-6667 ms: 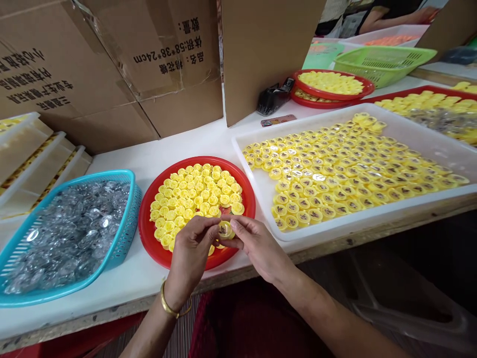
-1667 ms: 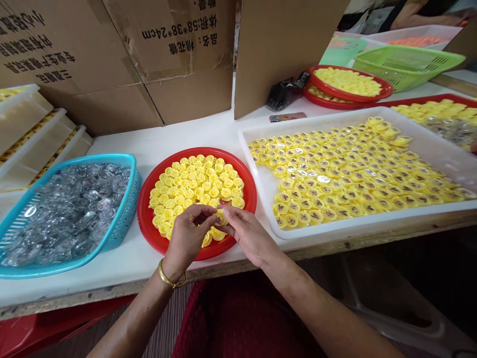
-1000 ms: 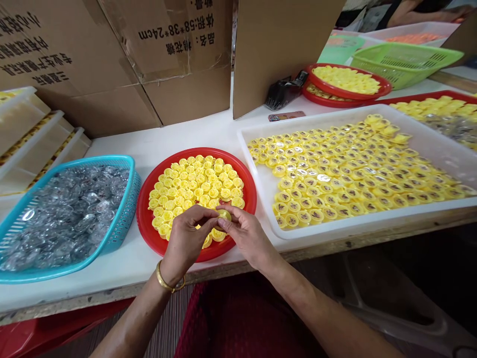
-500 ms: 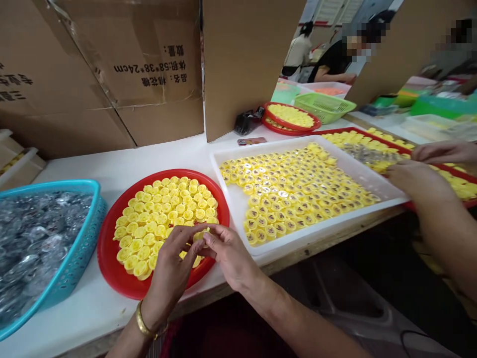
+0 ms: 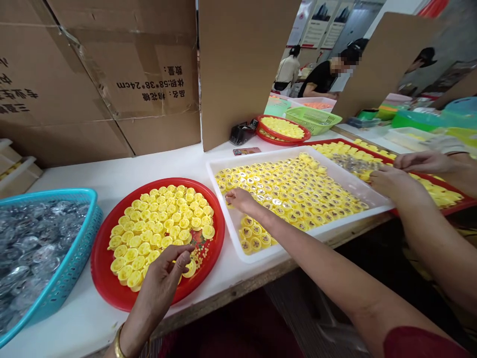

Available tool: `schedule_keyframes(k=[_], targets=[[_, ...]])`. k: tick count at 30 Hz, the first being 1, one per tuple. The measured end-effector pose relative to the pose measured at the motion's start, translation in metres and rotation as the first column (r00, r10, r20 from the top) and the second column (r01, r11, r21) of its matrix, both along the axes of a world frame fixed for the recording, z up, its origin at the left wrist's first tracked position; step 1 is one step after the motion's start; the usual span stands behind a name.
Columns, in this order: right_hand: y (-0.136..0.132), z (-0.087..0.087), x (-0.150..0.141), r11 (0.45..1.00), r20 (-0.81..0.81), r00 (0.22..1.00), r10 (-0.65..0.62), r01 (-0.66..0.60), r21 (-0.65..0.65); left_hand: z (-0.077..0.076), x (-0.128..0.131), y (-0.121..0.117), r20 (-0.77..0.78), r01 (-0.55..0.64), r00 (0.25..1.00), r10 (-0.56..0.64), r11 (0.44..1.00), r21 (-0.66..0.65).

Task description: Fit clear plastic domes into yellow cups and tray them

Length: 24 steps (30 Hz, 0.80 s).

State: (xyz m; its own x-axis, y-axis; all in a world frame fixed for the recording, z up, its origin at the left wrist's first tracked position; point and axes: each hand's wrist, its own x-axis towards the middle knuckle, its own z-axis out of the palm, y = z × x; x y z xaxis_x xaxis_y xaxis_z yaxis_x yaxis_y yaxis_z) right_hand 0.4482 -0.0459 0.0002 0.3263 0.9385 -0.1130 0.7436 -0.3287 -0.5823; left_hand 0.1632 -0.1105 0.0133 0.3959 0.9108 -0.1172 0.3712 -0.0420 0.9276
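Observation:
My left hand (image 5: 166,273), a gold bangle on its wrist, hovers over the front of a round red tray (image 5: 100,271). Its thumb and forefinger are slightly apart, close above a small yellow plastic cup (image 5: 190,269). Many similar yellow cups (image 5: 149,226) crowd that tray, with tiny pale pellets loose at its right side. Over the left end of a white rectangular tray (image 5: 233,243), my right hand (image 5: 240,199) has its fingers bent together; what they hold is hidden. Rows of yellow cups with printed round tops (image 5: 290,189) fill much of the white tray.
At left stands a blue basket (image 5: 84,253) of clear plastic pieces. Cardboard panels (image 5: 156,74) rise behind the table. At right, a co-worker's hands (image 5: 402,179) work over a red rectangular tray (image 5: 452,206). Stacked red trays (image 5: 261,134) and a green basket (image 5: 316,119) stand farther back.
My hands were together over the round tray around a yellow cup. My right hand has moved right to the white tray; my left has stayed over the round one.

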Motion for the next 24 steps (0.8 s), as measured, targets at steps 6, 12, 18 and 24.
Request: schedule_keyframes(k=[6, 12, 18, 24], targets=[[0.017, -0.010, -0.001, 1.000, 0.198, 0.980, 0.023, -0.023, 0.000, -0.009, -0.009, 0.000, -0.008, -0.030, 1.000, 0.030, 0.999, 0.036], [0.010, 0.002, 0.000, 0.992, 0.314, 0.947, 0.072, -0.101, 0.076, -0.008, -0.036, 0.015, -0.017, -0.141, 0.989, 0.144, 0.982, 0.122], [-0.036, 0.036, -0.051, 0.941, 0.427, 0.874, 0.233, -0.313, 0.126, 0.004, -0.091, 0.033, -0.110, -0.275, 0.943, 0.314, 0.922, 0.272], [-0.065, 0.022, -0.117, 0.922, 0.597, 0.711, 0.371, -0.360, -0.144, 0.013, -0.123, 0.040, -0.160, -0.358, 0.894, 0.419, 0.881, 0.309]])
